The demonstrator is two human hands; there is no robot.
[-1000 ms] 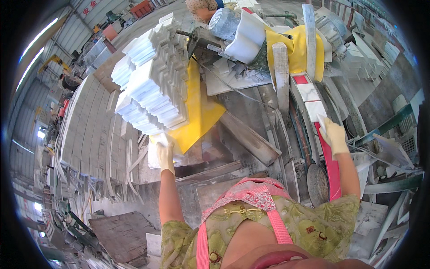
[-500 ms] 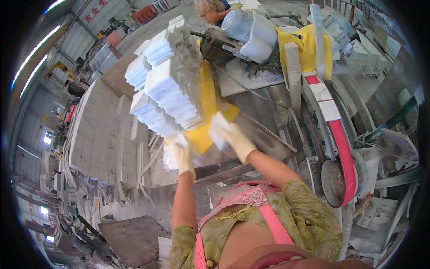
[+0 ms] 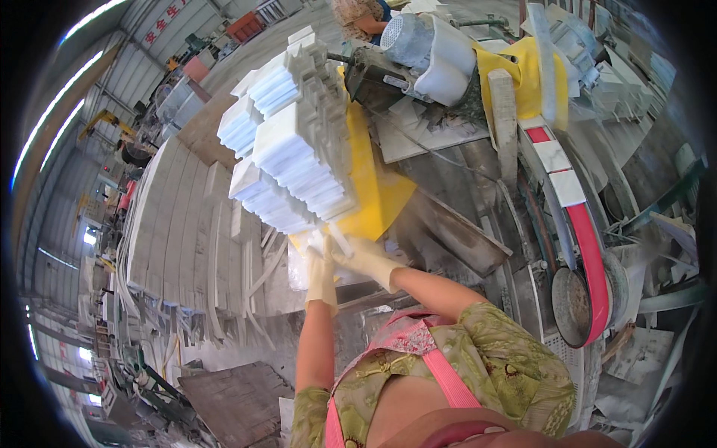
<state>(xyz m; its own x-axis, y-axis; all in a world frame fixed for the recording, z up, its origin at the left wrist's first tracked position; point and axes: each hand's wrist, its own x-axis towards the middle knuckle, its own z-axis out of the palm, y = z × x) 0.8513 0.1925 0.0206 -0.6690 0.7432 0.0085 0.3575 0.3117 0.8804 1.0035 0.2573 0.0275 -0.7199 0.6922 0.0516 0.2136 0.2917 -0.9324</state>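
Observation:
A tall stack of white stone strips (image 3: 295,149) leans on a yellow sloped stand (image 3: 377,190) in front of me. Both my hands wear pale gloves. My left hand (image 3: 321,272) is raised under the lower end of the stack, fingers up against a white strip. My right hand (image 3: 366,257) sits just beside it, its fingers closed around the end of a thin white strip (image 3: 334,237) at the stack's bottom edge. The two hands almost touch.
A grey motor and yellow-guarded cutting machine (image 3: 478,67) stands at the top right, with a red and white belt guard (image 3: 582,231) curving down the right. White slabs (image 3: 179,224) lean at the left. Another person (image 3: 358,15) works behind the stack.
My right hand has swung from the machine side on the right over to the stack's lower end and closed on a strip beside my left hand, which has stayed at the stack's lower end.

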